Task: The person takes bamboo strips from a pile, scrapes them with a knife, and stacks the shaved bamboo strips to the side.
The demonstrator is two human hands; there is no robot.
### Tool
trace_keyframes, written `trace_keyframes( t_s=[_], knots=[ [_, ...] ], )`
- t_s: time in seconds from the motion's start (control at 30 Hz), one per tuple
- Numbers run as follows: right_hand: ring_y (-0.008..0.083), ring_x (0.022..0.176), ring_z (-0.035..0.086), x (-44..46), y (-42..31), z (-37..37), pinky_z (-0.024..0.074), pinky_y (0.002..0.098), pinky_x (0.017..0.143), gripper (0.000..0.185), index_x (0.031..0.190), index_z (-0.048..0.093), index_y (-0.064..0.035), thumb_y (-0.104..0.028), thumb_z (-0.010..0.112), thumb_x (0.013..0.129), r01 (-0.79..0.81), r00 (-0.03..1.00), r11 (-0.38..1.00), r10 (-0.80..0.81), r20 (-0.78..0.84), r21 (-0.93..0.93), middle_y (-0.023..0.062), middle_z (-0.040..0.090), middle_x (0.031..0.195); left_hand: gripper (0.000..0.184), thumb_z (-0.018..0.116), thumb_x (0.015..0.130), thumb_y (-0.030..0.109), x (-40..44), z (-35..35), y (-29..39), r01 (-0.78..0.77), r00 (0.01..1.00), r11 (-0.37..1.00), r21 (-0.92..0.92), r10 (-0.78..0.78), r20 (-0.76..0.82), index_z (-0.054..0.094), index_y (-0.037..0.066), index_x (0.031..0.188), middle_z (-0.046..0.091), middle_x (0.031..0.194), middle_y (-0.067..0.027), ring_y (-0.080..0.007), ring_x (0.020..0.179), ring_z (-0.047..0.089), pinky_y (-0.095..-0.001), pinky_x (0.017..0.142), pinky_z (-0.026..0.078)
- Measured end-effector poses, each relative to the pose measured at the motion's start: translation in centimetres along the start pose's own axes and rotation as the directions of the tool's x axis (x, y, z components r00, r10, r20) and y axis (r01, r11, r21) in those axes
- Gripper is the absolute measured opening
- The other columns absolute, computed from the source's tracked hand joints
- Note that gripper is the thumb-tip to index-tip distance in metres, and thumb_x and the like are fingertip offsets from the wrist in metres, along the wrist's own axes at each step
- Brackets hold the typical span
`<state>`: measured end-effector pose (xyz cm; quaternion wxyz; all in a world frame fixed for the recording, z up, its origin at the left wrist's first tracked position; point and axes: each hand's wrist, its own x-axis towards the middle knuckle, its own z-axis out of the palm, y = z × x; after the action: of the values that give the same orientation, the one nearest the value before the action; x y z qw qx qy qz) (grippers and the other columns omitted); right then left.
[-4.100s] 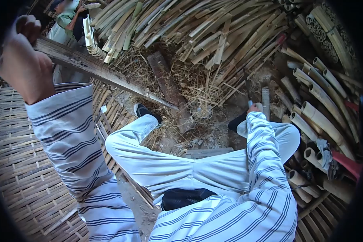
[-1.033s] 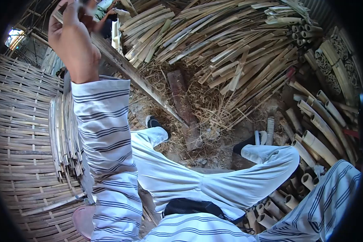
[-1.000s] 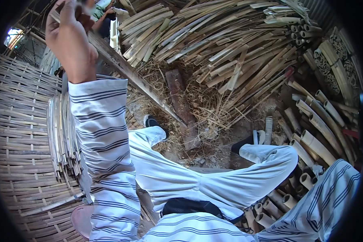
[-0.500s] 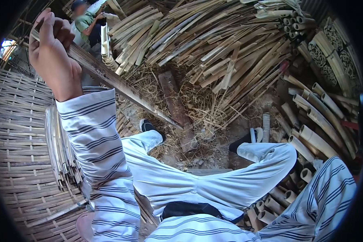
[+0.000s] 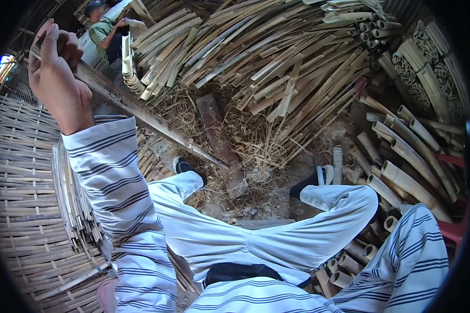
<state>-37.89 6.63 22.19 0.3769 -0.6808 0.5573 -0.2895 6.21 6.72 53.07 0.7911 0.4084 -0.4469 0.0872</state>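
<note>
Raised at the upper left, my left hand (image 5: 60,78) is closed around the upper part of a long split bamboo slat (image 5: 146,116). The slat slants down to the right, and its lower end meets a dark wooden beam (image 5: 218,133) on the ground between my feet; whether it touches cannot be told. Pale bamboo shavings (image 5: 263,141) lie around the beam. Of my right arm only the striped sleeve (image 5: 410,255) shows at the lower right; my right hand is out of sight.
A large pile of split bamboo strips (image 5: 266,57) fills the back. Cut bamboo poles (image 5: 410,180) lie to the right, near a red plastic edge (image 5: 450,229). A woven bamboo panel (image 5: 21,203) covers the left. Another person in a green shirt (image 5: 100,32) is at the upper left.
The whole view has shifted slightly, so most things appear a little farther left. My left hand still grips the bamboo slat, and the slat's slant looks almost the same.
</note>
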Motion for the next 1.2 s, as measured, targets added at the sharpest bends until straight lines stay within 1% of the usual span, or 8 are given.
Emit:
trace_keyframes(
  t_s=[0.5,0.67,0.7,0.8,0.93,1.0,1.1,1.2],
  knots=[
    [0.0214,0.081,0.057,-0.3,-2.8,-6.1,0.0453,0.0356,0.073,0.044,0.107,0.061,-0.0016,-0.032,0.057,0.076,0.17,0.935,0.982,-0.136,-0.327,0.078,0.0124,0.061,0.092,0.009,0.055,0.085,0.005,0.0,-1.0,0.3,-0.031,0.999,0.999,0.029,0.03,0.036,0.058,-0.002,0.09,0.046,0.063,-0.001,-0.0066,0.054,0.037,-0.0201,0.049,0.03],
    [0.0221,0.082,0.057,-0.9,-6.9,-12.8,0.0453,0.0361,0.074,0.045,0.108,0.06,-0.0016,-0.034,0.058,0.076,0.43,0.745,0.903,-0.347,-0.571,0.013,0.0129,0.061,0.093,0.014,0.057,0.084,0.003,1.5,-3.4,-1.1,0.051,0.997,0.999,0.013,-0.051,0.051,0.059,-0.006,0.094,0.053,0.069,-0.0052,-0.0088,0.056,0.045,-0.0186,0.05,0.036],
    [0.0222,0.083,0.057,-1.1,-8.1,-14.4,0.0453,0.0361,0.074,0.045,0.108,0.06,-0.0016,-0.034,0.058,0.076,0.487,0.687,0.873,-0.391,-0.613,-0.012,0.013,0.061,0.093,0.015,0.058,0.084,0.004,0.3,-1.7,-0.1,0.019,0.996,0.997,0.077,-0.012,-0.092,0.059,-0.006,0.095,0.054,0.07,-0.0055,-0.0097,0.058,0.048,-0.0192,0.054,0.04],
    [0.0226,0.083,0.057,-1.4,-10.8,-17.9,0.0452,0.0364,0.075,0.046,0.108,0.06,-0.0016,-0.035,0.058,0.076,0.616,0.51,0.78,-0.499,-0.701,-0.108,0.0133,0.061,0.093,0.011,0.06,0.085,0.012,2.1,-4.2,-1.7,0.107,0.992,0.989,0.103,-0.099,-0.078,0.06,0.002,0.09,0.061,0.076,-0.0057,-0.013,0.07,0.059,-0.0215,0.063,0.047],
    [0.0232,0.085,0.057,1.1,-12.0,-18.9,0.0452,0.0367,0.076,0.047,0.108,0.06,-0.0017,-0.036,0.059,0.075,0.665,0.404,0.73,-0.531,-0.745,-0.159,0.0137,0.061,0.094,0.009,0.055,0.087,0.009,3.3,-5.7,-1.9,0.011,0.992,0.993,0.119,-0.026,0.121,0.057,0.001,0.082,0.055,0.073,-0.0039,-0.0111,0.065,0.055,-0.02,0.062,0.045],
    [0.0234,0.085,0.057,4.9,-10.0,-17.2,0.0452,0.0369,0.076,0.048,0.108,0.06,-0.0017,-0.036,0.059,0.075,0.568,0.519,0.816,-0.456,-0.723,-0.107,0.0138,0.061,0.095,0.008,0.056,0.087,0.008,2.4,-4.9,-1.0,-0.019,0.994,0.991,0.13,0.005,0.109,0.057,0.001,0.084,0.055,0.073,-0.005,-0.011,0.064,0.053,-0.0207,0.063,0.045],
    [0.0238,0.086,0.058,13.2,-1.6,-9.8,0.0451,0.0372,0.077,0.049,0.108,0.06,-0.0017,-0.037,0.059,0.075,0.135,0.838,0.988,-0.153,-0.523,-0.072,0.0141,0.061,0.095,0.015,0.056,0.085,0.005,0.3,-2.9,0.5,0.009,0.999,0.992,0.127,-0.003,-0.049,0.059,-0.006,0.096,0.054,0.072,-0.0057,-0.0121,0.063,0.052,-0.0225,0.065,0.047],
    [0.0243,0.087,0.058,16.0,13.3,0.9,0.0451,0.0374,0.078,0.049,0.108,0.06,-0.0017,-0.037,0.06,0.074,-0.437,0.899,0.798,0.379,-0.219,-0.414,0.0144,0.061,0.096,0.015,0.055,0.086,0.005,-0.8,-1.7,1.5,0.018,0.999,0.993,0.114,-0.012,-0.051,0.058,-0.007,0.094,0.05,0.071,-0.004,-0.0104,0.059,0.046,-0.0205,0.059,0.041]
  ],
)
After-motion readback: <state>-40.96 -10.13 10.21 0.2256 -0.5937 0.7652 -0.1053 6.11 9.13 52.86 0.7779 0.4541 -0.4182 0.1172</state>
